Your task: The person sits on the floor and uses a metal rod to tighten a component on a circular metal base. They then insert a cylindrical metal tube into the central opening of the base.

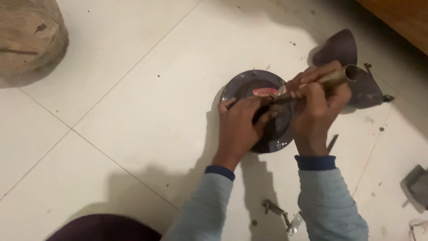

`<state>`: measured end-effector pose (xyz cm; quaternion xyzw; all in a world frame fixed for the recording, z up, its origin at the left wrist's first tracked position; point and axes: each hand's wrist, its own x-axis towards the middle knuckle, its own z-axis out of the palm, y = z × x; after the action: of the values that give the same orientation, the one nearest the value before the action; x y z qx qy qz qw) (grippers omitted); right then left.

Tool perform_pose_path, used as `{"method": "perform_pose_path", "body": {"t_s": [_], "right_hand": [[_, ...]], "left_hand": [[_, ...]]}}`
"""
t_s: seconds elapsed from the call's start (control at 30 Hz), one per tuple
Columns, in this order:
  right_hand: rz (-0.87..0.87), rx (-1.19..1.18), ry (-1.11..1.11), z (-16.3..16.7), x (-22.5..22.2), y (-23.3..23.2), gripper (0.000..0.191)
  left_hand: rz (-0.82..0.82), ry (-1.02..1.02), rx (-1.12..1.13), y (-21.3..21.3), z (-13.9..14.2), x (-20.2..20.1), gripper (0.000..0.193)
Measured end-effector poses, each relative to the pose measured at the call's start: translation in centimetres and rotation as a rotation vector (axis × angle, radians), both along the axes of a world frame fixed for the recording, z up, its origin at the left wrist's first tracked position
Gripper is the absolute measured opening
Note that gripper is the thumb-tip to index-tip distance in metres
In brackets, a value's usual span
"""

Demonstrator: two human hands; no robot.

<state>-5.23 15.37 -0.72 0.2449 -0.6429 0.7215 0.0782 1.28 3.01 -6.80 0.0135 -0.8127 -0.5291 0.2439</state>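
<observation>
Near the centre of the frame, a little right, a round dark metal disc (249,85) lies flat on the white tiled floor (133,111), with small bolts around its rim and a pink patch showing near its upper middle. The left hand (238,127) presses down on the disc from the lower left, its fingers spread over the dark surface and its thumb at the disc's left edge, so it steadies the disc rather than closing around anything. The right hand (318,105) comes in from the right and is clamped in a fist around a brass-coloured tool handle (334,78), which slants from upper right down to the left; the tool's tip meets the disc near the pink patch, just beside the left fingertips. Both forearms wear light blue sleeves with dark blue cuffs. Just behind the right hand, toward the upper right, stand two dark cone-shaped metal parts (339,47), one touching the end of the handle as far as can be seen. Below the arms, at the lower middle, a small metal bracket (278,212) lies on the tiles. A tan sack (29,38) fills the upper left corner, a wooden edge (401,15) crosses the upper right corner, and a grey scrap (417,185) lies at the right edge.
</observation>
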Motion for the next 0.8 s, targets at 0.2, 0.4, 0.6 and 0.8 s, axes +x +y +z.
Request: {"method": "perform_pose_path", "body": {"t_s": [0.2,0.4,0.6,0.8], "right_hand": [[0.013,-0.046,0.025,-0.4,-0.7,-1.2,0.009],[-0.129,0.023,0.063,-0.5,-1.4,-2.0,0.01],[-0.048,0.001,0.059,-0.1,-0.7,-2.2,0.012],[-0.03,0.019,0.05,-0.3,-1.2,-1.4,0.011]], "left_hand": [[0.122,0.05,0.014,1.5,-1.6,0.0,0.034],[0.105,-0.018,0.097,1.7,-2.0,-1.1,0.027],[0.119,-0.002,0.095,1.8,-2.4,-1.1,0.027],[0.103,-0.007,0.104,1.7,-2.4,-0.6,0.028]]}}
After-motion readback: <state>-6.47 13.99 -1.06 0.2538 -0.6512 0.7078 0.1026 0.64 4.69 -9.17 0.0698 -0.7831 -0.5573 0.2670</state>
